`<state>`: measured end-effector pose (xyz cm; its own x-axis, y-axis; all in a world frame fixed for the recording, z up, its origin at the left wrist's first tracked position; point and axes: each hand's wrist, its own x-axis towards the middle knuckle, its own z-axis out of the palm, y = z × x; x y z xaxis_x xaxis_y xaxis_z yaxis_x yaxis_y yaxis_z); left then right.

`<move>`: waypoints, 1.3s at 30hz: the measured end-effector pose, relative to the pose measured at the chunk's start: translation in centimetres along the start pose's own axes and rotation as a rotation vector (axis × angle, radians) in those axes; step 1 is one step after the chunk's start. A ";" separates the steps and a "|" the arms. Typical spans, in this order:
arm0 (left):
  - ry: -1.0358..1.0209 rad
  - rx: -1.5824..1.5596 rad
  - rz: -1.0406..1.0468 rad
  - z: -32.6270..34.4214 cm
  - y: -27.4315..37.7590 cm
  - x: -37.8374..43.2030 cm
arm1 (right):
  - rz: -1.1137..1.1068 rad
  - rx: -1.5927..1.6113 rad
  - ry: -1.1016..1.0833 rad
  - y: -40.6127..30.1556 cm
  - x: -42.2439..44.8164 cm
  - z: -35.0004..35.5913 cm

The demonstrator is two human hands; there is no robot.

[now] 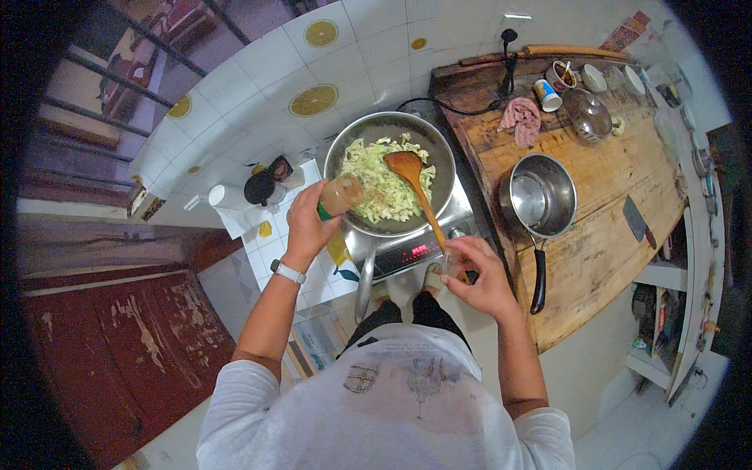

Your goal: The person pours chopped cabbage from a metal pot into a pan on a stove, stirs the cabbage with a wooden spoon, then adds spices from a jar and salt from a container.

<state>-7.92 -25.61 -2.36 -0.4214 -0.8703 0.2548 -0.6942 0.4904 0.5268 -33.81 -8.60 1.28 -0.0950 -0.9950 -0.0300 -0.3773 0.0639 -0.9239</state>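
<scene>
My left hand (312, 220) grips a small seasoning jar (342, 195) with a green band and brown contents. The jar is tipped over the left side of a frying pan (447, 182). Chopped pale-green cabbage (376, 191) covers much of the pan's bottom. A wooden spatula (405, 166) rests with its blade on the cabbage, its handle reaching over the near rim towards my right hand (484, 276). Between that hand's thumb and fingers is a small clear piece, seemingly a plastic lid (450, 264). The pan sits on an induction cooker (393, 261) with a lit red display.
The pan's metal handle (365, 288) juts towards me. Right of the cooker, a wooden worktop (593, 258) holds a steel saucepan (543, 197), a cleaver (634, 218), a pink cloth (521, 120) and a glass lid (587, 114). A black cord (452, 108) runs behind the pan.
</scene>
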 end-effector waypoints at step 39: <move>0.273 -0.245 -0.297 -0.5 -9.2 -11.7 | 0.530 -0.441 -0.480 -5.0 13.4 23.6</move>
<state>3.69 -19.93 -9.77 -0.0343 -0.9674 0.2507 -0.5892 0.2222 0.7768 -11.44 -24.10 -3.55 0.0038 -0.7431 -0.6692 -0.7280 0.4568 -0.5113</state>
